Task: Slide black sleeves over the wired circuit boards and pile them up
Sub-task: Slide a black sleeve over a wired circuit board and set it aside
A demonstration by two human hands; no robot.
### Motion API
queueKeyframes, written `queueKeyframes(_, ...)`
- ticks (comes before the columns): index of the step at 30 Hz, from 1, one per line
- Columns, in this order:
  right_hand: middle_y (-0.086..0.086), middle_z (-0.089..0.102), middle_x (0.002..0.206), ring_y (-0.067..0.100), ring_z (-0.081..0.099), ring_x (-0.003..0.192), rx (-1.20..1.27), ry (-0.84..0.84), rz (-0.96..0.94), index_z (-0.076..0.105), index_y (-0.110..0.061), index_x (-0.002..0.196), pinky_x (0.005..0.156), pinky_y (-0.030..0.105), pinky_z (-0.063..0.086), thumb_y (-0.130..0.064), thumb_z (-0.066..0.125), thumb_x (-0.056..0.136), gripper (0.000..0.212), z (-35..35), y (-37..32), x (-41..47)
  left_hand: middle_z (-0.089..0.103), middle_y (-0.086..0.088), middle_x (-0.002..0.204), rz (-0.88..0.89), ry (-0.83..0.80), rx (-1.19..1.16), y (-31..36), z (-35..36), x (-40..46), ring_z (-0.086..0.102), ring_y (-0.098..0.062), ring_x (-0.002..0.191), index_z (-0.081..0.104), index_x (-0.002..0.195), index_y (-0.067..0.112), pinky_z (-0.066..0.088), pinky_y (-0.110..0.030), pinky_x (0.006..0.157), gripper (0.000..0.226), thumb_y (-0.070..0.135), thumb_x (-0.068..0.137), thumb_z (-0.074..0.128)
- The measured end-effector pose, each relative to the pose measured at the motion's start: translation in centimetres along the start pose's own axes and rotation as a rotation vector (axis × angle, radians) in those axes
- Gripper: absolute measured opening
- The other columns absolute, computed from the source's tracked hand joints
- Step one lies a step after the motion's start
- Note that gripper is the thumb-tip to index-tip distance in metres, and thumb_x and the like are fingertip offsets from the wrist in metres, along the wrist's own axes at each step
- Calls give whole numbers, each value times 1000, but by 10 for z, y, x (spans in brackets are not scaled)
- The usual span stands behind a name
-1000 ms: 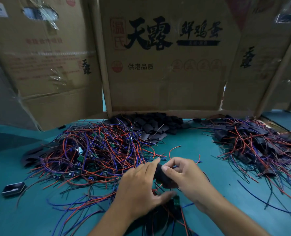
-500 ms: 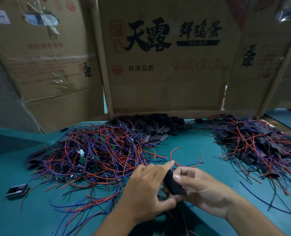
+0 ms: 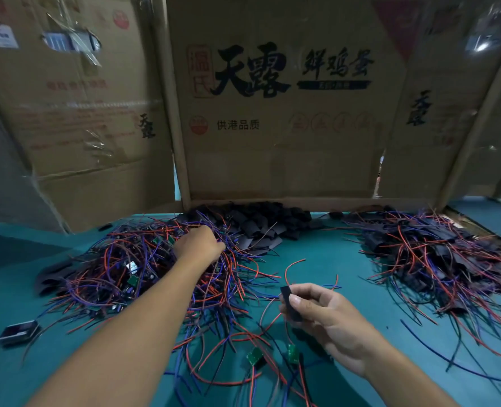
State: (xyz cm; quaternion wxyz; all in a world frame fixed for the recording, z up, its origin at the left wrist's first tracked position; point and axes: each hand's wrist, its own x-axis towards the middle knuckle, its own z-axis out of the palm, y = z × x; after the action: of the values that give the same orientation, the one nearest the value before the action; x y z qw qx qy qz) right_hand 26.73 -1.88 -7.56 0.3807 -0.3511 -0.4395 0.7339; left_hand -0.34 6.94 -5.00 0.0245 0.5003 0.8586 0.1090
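Right hand (image 3: 325, 315) pinching a black sleeve (image 3: 289, 302) near centre, left hand (image 3: 198, 245) fingers hidden, grip unclear, in the far-left wire pile (image 3: 120, 268)

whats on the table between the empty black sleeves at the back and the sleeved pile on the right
In the head view, bare teal table lies between the empty black sleeves and the sleeved pile; only stray wire ends reach in.

- table top (image 3: 325, 254): teal-green all over
- wire tangle (image 3: 120, 268) at left centre: red, blue and purple strands, with little green boards
- loose sleeves (image 3: 261, 224) at top centre: plain black
- sleeved pile (image 3: 437, 254) at right: black with red and blue wires
- cardboard (image 3: 272, 160) across the top: brown, black lettering, red stamps
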Motion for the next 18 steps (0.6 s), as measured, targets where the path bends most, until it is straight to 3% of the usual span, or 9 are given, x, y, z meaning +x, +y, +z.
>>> queueKeyframes(3,20,68,94,24,67,83,27,14,-14,62,4,107,96,43,43,-14,76,64,48,-2,-2,1,70,-19,98,-43,-45,-91,-4,-10,4,68,-33,89,64,80,7,52,-39,73,34,40,89,65)
queueKeyframes(5,20,68,95,24,67,84,45,10,-16,62,4,106,93,40,47,-13,76,65,46,-3,-2,2,71,-18,81,-70,-100,-277,-12,-21,1,69,-28,75,69,81,1,50,-35,66,33,33,89,69)
queueKeyframes(7,20,68,95,25,67,85,57,4,-15,62,3,105,92,38,50,-12,75,66,44,-3,-1,3,63,-7,57,-99,-156,-611,-18,-33,-11,55,-18,47,68,76,3,37,-27,50,28,26,91,67)
queueKeyframes(8,20,69,95,25,67,86,66,2,-14,62,3,105,92,38,51,-12,75,66,44,-3,-1,3,62,-4,57,-111,-174,-797,-20,-39,-19,50,-15,43,66,82,4,34,-24,47,23,24,94,64)
queueKeyframes(10,21,69,97,25,67,86,76,-1,-9,62,4,108,89,35,53,-12,76,67,46,-4,-1,4,68,-10,70,-115,-225,-1220,-21,-54,-38,56,-15,49,60,97,6,45,-23,43,14,18,99,56)
queueKeyframes(12,21,70,99,24,67,87,72,-1,-8,61,4,112,88,32,54,-13,76,68,50,-5,-1,4,69,-17,76,-70,-272,-1565,-22,-69,-58,61,-18,52,53,94,6,55,-25,48,8,9,101,49)
queueKeyframes(15,21,71,106,25,65,96,50,-6,3,64,2,115,104,39,43,-15,77,67,52,-8,0,5,65,-9,69,115,-186,-1580,-25,-84,-90,50,-14,47,55,90,7,46,-20,43,16,-1,98,44)
queueKeyframes(18,20,72,106,24,63,98,33,-2,-1,67,5,112,106,37,43,-16,78,62,55,-9,1,6,62,-7,68,311,-46,-1451,-28,-85,-118,51,-16,49,61,94,3,45,-21,47,22,-6,98,41)
